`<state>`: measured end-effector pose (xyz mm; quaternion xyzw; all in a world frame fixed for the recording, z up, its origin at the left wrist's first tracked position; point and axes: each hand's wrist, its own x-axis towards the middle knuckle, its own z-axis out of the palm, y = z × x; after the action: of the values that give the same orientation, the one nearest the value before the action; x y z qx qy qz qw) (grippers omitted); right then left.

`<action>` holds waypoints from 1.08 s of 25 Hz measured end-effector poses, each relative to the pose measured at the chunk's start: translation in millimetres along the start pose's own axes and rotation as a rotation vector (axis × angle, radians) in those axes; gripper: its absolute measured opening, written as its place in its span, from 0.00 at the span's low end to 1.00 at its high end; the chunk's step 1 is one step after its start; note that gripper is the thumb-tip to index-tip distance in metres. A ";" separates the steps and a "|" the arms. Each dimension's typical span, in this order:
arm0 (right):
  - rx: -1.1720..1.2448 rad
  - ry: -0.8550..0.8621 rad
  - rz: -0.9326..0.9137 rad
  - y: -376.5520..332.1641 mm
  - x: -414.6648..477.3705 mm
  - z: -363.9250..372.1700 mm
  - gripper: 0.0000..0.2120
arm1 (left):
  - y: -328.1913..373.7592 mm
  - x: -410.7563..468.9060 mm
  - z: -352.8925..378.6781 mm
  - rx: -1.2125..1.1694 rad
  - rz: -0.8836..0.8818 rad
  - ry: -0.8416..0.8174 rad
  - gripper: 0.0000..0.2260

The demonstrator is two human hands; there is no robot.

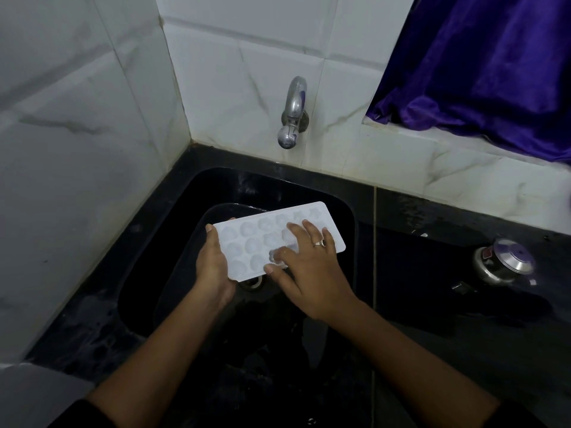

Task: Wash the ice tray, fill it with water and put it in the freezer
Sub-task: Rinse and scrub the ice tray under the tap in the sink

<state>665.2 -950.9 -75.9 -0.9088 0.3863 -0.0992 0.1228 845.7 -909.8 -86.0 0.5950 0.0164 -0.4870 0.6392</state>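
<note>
A white plastic ice tray (pixel 265 233) with rows of rounded moulds is held level over the black sink (pixel 309 186). My left hand (pixel 213 267) grips its near-left end, thumb on top and fingers underneath. My right hand (pixel 306 264), with a ring on one finger, lies flat on the tray's top, fingers spread over the moulds on its right half. A chrome tap (pixel 292 115) juts from the tiled wall above the sink's far edge; no water runs from it.
The sink drain (pixel 251 282) shows just below the tray. A steel lid with a knob (pixel 506 262) rests on the black counter (pixel 432 273) at the right. A purple curtain (pixel 482 63) hangs over the sill at the upper right. White marble tiles close the left and back.
</note>
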 end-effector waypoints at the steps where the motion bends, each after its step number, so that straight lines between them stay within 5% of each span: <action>1: -0.003 -0.010 0.011 -4.8 0.9 1.4 0.27 | 0.7 -0.7 1.1 0.000 0.001 -0.005 0.24; 27: -0.063 -0.052 0.035 -52.5 36.5 21.7 0.26 | 57.8 41.0 -30.0 0.069 -0.057 -0.092 0.25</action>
<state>731.6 -939.0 -77.7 -0.9076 0.4016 -0.0614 0.1057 921.1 -921.8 -76.3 0.5928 -0.0128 -0.5321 0.6044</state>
